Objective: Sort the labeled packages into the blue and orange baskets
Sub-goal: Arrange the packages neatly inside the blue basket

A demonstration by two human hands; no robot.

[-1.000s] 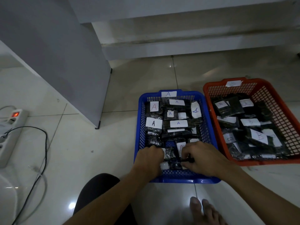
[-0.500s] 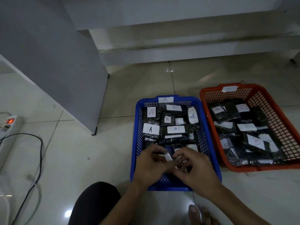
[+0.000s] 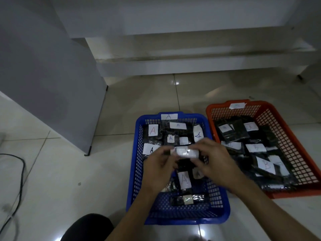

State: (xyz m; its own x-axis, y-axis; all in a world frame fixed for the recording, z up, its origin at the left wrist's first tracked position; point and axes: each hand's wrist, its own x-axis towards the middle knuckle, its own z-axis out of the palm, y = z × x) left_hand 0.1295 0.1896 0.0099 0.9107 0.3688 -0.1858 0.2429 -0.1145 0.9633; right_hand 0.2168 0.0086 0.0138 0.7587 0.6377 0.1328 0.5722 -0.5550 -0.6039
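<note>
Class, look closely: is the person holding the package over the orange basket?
No: both hands hold the package above the blue basket.

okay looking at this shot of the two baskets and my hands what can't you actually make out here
- Held package, head view: its white label is blurred, so the letter cannot be read; the left hand and right hand cover its ends.
- Orange basket rim tag: too faint to read.
- Blue basket: packages under the hands are hidden.
- Cable: cut off by the left edge.
</note>
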